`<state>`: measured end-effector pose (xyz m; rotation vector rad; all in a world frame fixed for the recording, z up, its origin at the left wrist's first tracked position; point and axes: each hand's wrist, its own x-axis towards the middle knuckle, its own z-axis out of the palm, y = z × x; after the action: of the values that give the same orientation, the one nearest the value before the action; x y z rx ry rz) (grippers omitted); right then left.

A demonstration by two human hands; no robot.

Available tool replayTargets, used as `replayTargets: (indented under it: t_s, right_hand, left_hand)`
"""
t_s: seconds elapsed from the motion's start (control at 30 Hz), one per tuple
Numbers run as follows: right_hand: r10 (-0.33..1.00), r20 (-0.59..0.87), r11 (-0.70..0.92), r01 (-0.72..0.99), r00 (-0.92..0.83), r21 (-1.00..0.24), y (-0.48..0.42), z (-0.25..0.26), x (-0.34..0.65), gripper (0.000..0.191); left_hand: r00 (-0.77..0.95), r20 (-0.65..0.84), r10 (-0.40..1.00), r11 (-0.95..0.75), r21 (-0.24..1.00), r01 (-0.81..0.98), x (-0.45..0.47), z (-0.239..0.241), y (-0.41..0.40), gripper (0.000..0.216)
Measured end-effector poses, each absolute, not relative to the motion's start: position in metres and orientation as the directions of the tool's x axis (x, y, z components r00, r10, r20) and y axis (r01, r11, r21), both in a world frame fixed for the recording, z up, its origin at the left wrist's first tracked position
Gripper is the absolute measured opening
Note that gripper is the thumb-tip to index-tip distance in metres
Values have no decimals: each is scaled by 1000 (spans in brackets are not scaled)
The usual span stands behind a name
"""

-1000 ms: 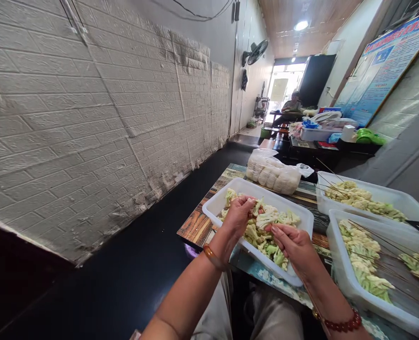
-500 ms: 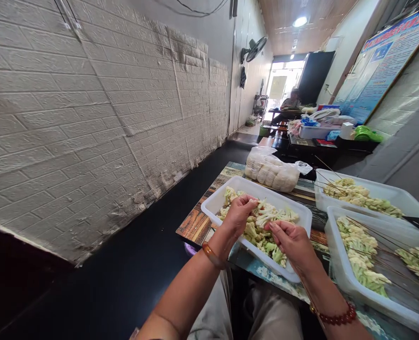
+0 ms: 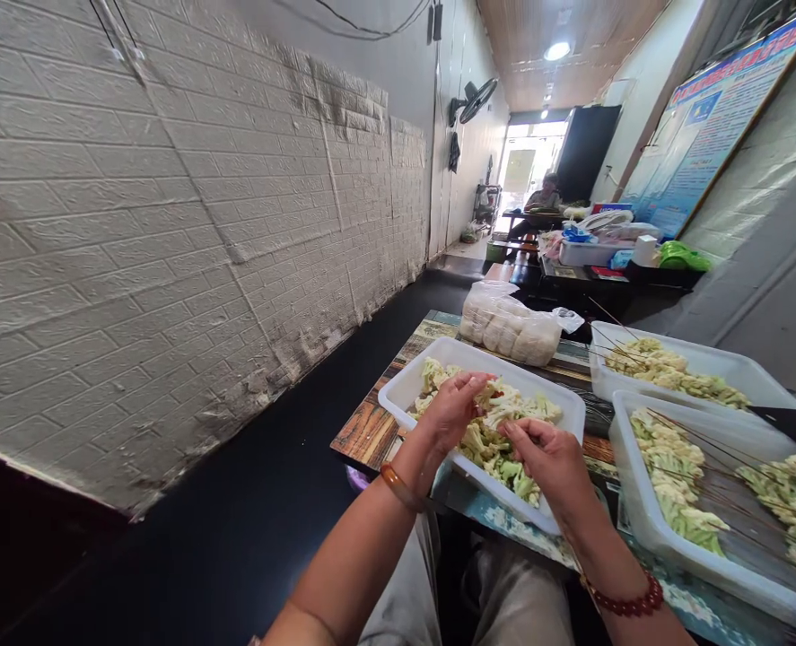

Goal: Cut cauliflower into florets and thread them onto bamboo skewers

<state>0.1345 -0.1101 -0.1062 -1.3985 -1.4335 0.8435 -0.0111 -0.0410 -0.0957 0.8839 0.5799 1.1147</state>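
A white plastic tray (image 3: 403,389) full of loose cauliflower florets (image 3: 513,411) lies on the table in front of me. My left hand (image 3: 452,410) is over the tray with its fingers pinched on a floret. My right hand (image 3: 546,458) is close beside it above the tray's near edge, fingers curled and pinched toward the same floret; what it holds is hidden. A thin wooden skewer is not clearly visible between them.
Two more white trays (image 3: 640,507) (image 3: 747,370) at the right hold cauliflower on wooden skewers. A clear bag of white rolls (image 3: 509,326) lies behind the first tray. A brick-pattern wall runs along the left. A person sits at a far table (image 3: 546,193).
Both hands have stayed over the tray, fingers shifting slightly on the floret. The view has drifted a little left and down.
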Motion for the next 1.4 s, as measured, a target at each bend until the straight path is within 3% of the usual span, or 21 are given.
replayTargets:
  t_s: [0.2,0.37,0.87,1.17,1.27,1.4]
  right_hand:
    - [994,90,65,315,67,-947,-111,-104,131,38]
    - [985,160,128,370,58,-920,-112,-104,131,37]
    - [885,462,277,727,62,-628,-111,-108,128,29]
    - [836,546,275,820,53,-502,-105,-100,125,26]
    - [855,515,262,806,61,-531,-105,-98,125,26]
    - [924,374,256,595,82,-762,-106,-95,129,23]
  left_hand:
    - [268,5,963,142,838,-527,-10,-98,-40,32]
    - [226,-33,974,155,823,-547,-10,-94,-41,33]
    - [231,-162,959,239,902,-359,-11,-92,-36,40]
    - [234,-141,962,215,920,-327,-11,-97,-24,35]
    - [242,-123,962,203,919,-339,-10,-95,-24,34]
    - [253,-34,967,149,879,-453,-8,-90,-32,35]
